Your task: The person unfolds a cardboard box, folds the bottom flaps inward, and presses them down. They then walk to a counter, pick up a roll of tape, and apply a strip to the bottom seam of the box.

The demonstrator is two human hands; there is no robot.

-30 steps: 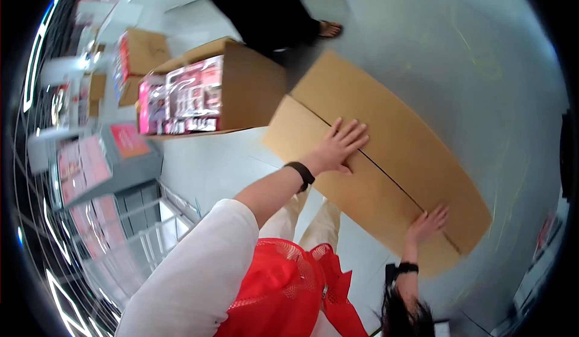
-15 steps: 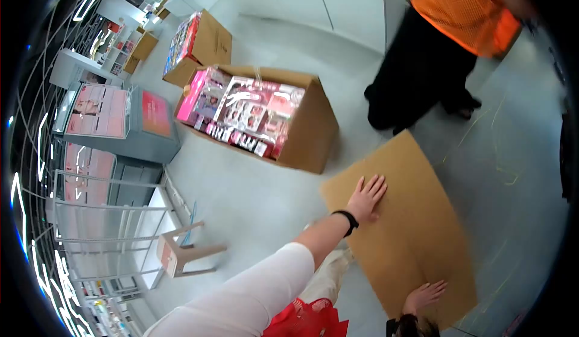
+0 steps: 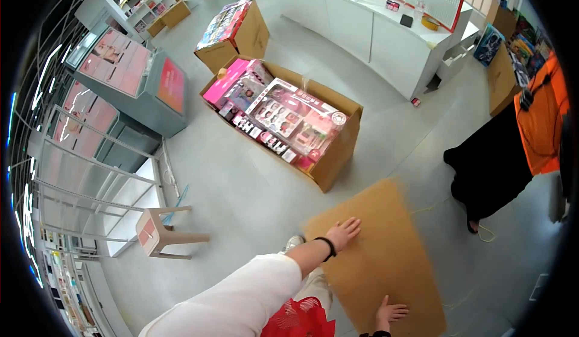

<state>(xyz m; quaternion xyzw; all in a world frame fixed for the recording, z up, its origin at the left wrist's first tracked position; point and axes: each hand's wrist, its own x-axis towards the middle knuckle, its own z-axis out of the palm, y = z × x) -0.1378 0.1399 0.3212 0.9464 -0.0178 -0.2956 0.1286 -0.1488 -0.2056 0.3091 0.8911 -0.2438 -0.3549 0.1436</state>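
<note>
Head view: left hand palm-down on brown cardboard, arm extended, fingers slightly apart. Right hand also flat on it, thumb and fingers apart; cardboard in front of the wearer, near open carton.

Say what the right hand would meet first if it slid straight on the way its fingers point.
Nothing stands in the right hand's way across the cardboard box. Past the box's edge, it looks free over the floor, though how far below that lies is unclear.
</note>
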